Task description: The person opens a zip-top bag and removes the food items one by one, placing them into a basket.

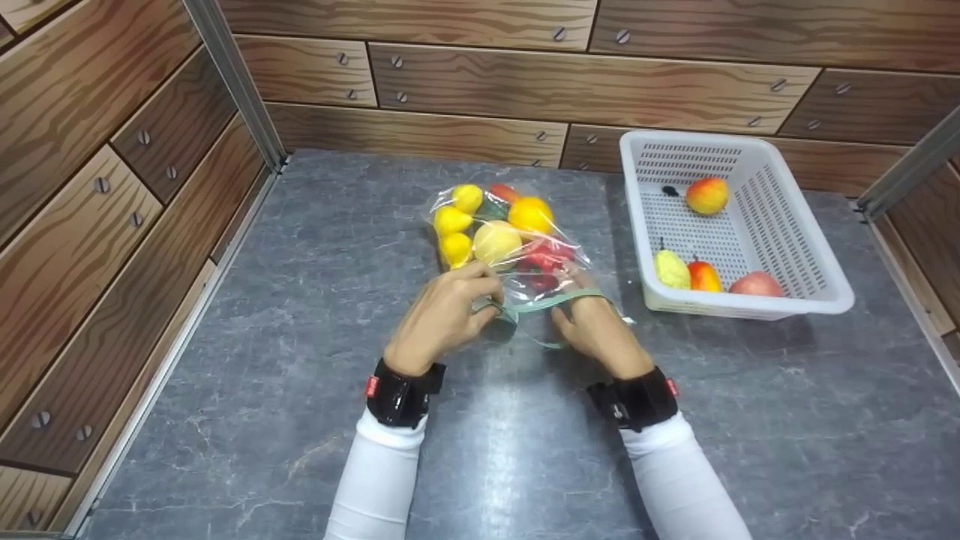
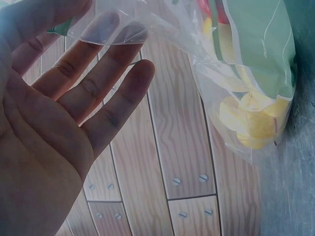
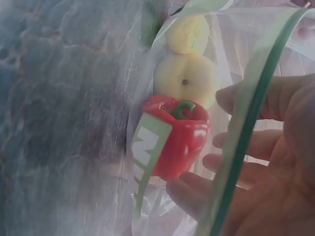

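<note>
A clear zip bag point(image 1: 551, 300) with a green seal lies on the table, holding yellow lemons point(image 1: 452, 220), an orange point(image 1: 531, 215), a pale round fruit point(image 1: 497, 241) and a red bell pepper point(image 3: 179, 135). At the bag's mouth, my left hand point(image 1: 450, 311) pinches the edge between thumb and index finger; its other fingers are spread behind the plastic in the left wrist view. My right hand point(image 1: 600, 326) reaches through the mouth, fingers extended inside the bag close to the pepper. Whether the fingertips touch the pepper I cannot tell.
To the right stands a white perforated basket point(image 1: 817, 247) with a red-yellow fruit point(image 1: 706, 196) at the back. Along its front wall lie a yellow-green pear point(image 1: 672, 269), an orange-red fruit point(image 1: 704, 277) and a pink fruit point(image 1: 757, 284). Wood-patterned walls point(image 1: 465, 79) enclose the table.
</note>
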The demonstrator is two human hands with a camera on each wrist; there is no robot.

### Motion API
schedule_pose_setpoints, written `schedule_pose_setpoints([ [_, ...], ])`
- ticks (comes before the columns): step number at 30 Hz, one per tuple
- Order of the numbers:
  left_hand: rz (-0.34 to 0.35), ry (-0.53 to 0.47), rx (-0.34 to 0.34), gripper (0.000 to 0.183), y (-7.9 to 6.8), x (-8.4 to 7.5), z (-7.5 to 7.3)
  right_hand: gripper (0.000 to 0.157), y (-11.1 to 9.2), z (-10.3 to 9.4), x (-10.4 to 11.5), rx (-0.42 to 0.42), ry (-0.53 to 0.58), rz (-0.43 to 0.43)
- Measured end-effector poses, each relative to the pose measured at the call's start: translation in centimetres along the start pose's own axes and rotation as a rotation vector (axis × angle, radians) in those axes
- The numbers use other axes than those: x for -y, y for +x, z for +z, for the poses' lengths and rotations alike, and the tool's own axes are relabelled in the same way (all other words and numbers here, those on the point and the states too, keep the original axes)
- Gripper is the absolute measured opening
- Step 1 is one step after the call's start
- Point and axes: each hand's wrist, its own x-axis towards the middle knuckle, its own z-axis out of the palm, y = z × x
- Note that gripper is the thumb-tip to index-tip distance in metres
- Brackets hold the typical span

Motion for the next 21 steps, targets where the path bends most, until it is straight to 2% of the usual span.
schedule_pose_setpoints([
  [4,0.002,-0.007,-0.001,0.014,0.1,-0.1,0.1,0.066,0.4,0.0,0.1,0.047,-0.008,0.082],
  [7,-0.001,-0.01,0.001,0.013,0.1,-0.2,0.0,0.071,0.8,0.2,0.2,0.062,-0.006,0.105],
  [14,0.006,-0.002,-0.003,0.013,0.2,-0.4,0.1,0.067,1.4,1.6,-0.1,-0.05,-0.042,-0.005],
  [21,0.0,0.005,0.011,0.013,0.1,-0.4,0.1,0.071,1.9,1.9,-0.4,0.048,-0.054,0.079],
])
